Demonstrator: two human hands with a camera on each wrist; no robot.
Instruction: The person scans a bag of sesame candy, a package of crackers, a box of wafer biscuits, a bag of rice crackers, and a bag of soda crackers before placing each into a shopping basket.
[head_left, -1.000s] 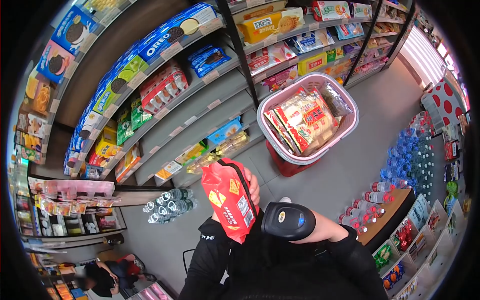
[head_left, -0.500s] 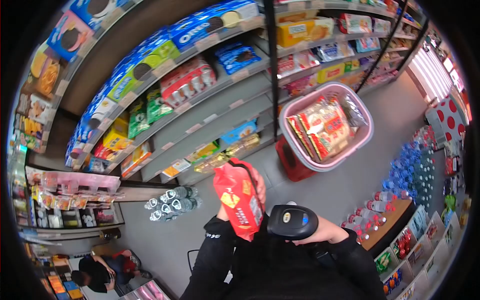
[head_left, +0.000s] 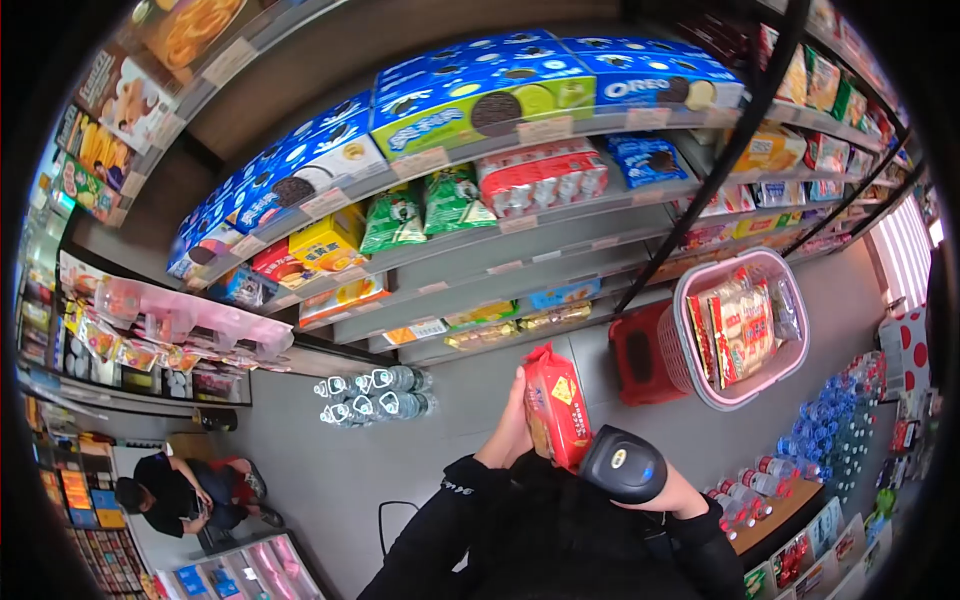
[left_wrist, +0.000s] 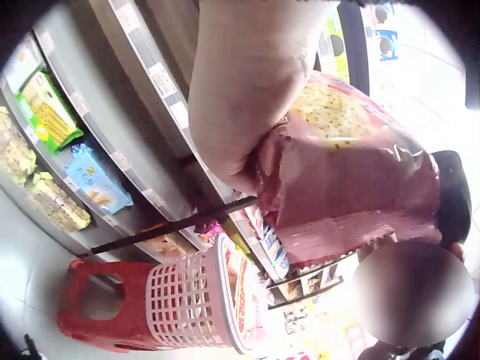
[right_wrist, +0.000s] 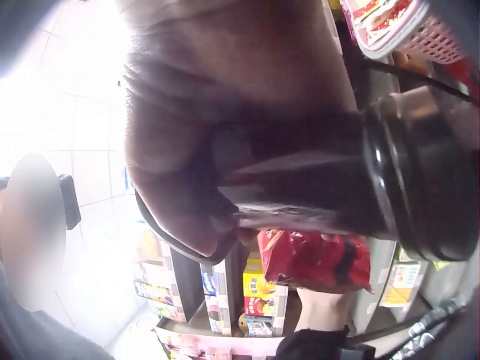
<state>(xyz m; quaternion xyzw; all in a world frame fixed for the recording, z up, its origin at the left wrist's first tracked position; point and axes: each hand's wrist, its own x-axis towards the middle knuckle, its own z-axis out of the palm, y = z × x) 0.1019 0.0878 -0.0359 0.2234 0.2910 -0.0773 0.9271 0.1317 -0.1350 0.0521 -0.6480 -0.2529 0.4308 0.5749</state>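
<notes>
A red snack package (head_left: pixel 560 410) is gripped by my left hand (head_left: pixel 512 425), which holds it from its left side. In the left wrist view the package (left_wrist: pixel 352 187) fills the space beside the left hand (left_wrist: pixel 251 90). My right hand (head_left: pixel 678 492) grips a black handheld scanner (head_left: pixel 623 464) by its handle, its head close to the package's lower right. The right wrist view has the right hand (right_wrist: pixel 180 150) curled round the dark handle (right_wrist: pixel 300 180), with the red package (right_wrist: pixel 315 260) beyond it.
A pink basket (head_left: pixel 690 345) of packaged snacks stands on a red stool (head_left: pixel 640 355) at the right. Shelves (head_left: pixel 450 262) of biscuits curve across the front. Bottles stand on the floor (head_left: pixel 350 465) at left and at right. A seated person (head_left: pixel 175 490) is at the lower left.
The head view has turned left, so shelves and basket sit further right. The package has turned, with its left edge and my left fingers now showing; it and the scanner appear further right.
</notes>
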